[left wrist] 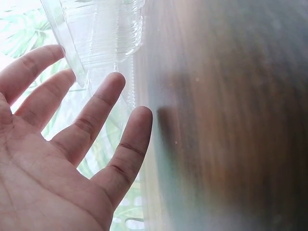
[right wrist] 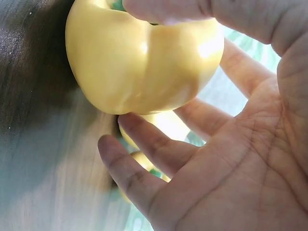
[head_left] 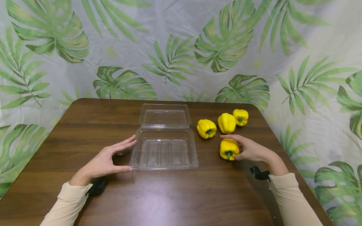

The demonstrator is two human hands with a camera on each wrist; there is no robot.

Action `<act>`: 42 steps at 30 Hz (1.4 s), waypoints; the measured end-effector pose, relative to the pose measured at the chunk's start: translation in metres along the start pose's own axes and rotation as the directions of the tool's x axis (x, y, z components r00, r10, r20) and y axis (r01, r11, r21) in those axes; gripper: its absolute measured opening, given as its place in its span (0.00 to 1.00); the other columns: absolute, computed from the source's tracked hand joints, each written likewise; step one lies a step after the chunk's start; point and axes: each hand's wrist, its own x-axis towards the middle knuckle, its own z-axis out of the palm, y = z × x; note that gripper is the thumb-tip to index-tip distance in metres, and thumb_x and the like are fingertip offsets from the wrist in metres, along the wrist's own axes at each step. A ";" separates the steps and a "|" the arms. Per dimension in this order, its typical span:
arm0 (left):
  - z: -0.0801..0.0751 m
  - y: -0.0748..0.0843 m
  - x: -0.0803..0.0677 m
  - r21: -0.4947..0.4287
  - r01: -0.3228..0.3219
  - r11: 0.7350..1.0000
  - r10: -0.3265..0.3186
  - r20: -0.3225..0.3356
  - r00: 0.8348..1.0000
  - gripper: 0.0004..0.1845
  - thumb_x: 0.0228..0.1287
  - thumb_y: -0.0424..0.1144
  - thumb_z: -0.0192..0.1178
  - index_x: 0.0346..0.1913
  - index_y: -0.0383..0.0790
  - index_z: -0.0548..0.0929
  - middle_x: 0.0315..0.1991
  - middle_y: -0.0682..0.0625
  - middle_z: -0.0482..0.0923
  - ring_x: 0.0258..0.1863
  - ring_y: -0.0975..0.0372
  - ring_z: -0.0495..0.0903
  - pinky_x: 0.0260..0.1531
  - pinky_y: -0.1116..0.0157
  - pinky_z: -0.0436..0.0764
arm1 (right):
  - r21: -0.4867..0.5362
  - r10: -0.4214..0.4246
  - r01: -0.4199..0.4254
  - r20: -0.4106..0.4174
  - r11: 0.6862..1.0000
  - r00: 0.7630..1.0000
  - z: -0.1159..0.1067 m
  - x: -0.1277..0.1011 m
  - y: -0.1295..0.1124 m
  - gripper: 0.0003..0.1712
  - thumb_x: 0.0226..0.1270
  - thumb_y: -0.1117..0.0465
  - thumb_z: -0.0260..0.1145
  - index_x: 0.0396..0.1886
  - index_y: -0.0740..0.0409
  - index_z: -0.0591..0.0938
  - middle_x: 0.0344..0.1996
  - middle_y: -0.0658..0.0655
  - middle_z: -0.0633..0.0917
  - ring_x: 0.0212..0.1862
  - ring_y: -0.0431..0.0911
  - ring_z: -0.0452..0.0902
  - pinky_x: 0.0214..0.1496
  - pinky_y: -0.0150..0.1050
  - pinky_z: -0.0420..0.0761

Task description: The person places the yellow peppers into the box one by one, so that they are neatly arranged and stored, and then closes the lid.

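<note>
A clear plastic clamshell container (head_left: 164,152) lies with its lid folded back. At its left side is my left hand (head_left: 106,160), thumb and fingers spread, fingertips right at the rim. In the left wrist view the fingers (left wrist: 134,134) are extended next to the clear plastic (left wrist: 103,33). My right hand (head_left: 253,150) reaches around a yellow bell pepper (head_left: 228,147), its stem toward me. The thumb is at the pepper's near right side, and the index finger stretches behind it. In the right wrist view the thumb overlaps this pepper (right wrist: 144,62), with loosely extended fingers (right wrist: 130,175) beyond it.
Behind the right hand are a yellow bell pepper (head_left: 206,128) near the container, another (head_left: 226,123) to its right and a third (head_left: 241,117) farther back. All stand on a brown wooden table (head_left: 169,194). A leaf-patterned curtain (head_left: 175,47) hangs behind the table.
</note>
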 end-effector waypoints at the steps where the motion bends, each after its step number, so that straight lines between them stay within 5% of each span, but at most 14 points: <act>1: 0.000 0.000 0.000 -0.001 -0.001 1.000 0.001 0.000 1.000 0.48 0.57 0.50 0.83 0.79 0.44 0.74 0.84 0.47 0.65 0.77 0.77 0.65 0.55 0.58 0.85 | -0.004 0.000 0.000 0.001 1.000 1.000 0.000 0.000 0.000 0.53 0.55 0.76 0.72 0.83 0.55 0.68 0.83 0.66 0.65 0.77 0.64 0.65 0.69 0.65 0.73; 7: 0.000 0.000 0.000 0.001 -0.001 1.000 0.001 -0.001 1.000 0.48 0.57 0.50 0.83 0.80 0.44 0.73 0.84 0.47 0.65 0.77 0.76 0.66 0.55 0.58 0.85 | -0.005 0.018 -0.018 0.014 1.000 1.000 -0.002 -0.004 -0.001 0.51 0.59 0.73 0.75 0.83 0.56 0.68 0.82 0.69 0.64 0.78 0.68 0.63 0.74 0.73 0.69; 20: 0.000 0.001 0.000 0.010 0.000 1.000 0.000 -0.003 1.000 0.48 0.58 0.50 0.83 0.80 0.46 0.74 0.84 0.48 0.65 0.76 0.76 0.66 0.55 0.57 0.85 | -0.070 0.071 -0.069 0.021 0.995 0.997 -0.008 -0.011 0.001 0.49 0.59 0.67 0.77 0.81 0.54 0.70 0.76 0.75 0.67 0.74 0.75 0.66 0.70 0.74 0.72; 34: 0.000 0.002 -0.002 0.019 0.020 1.000 -0.020 -0.003 1.000 0.48 0.58 0.52 0.83 0.79 0.45 0.74 0.84 0.49 0.65 0.78 0.74 0.66 0.58 0.56 0.85 | -0.034 0.017 -0.019 -0.043 0.999 0.999 -0.005 -0.010 0.010 0.42 0.63 0.56 0.82 0.74 0.56 0.74 0.72 0.66 0.78 0.75 0.69 0.70 0.72 0.70 0.73; 42: 0.001 0.002 -0.001 0.016 0.018 1.000 -0.018 -0.005 1.000 0.47 0.58 0.52 0.82 0.79 0.45 0.74 0.84 0.51 0.65 0.77 0.75 0.66 0.56 0.58 0.85 | 0.033 0.010 -0.008 -0.045 0.999 0.999 -0.001 -0.005 0.018 0.49 0.64 0.54 0.82 0.80 0.62 0.69 0.76 0.67 0.75 0.75 0.68 0.71 0.73 0.67 0.74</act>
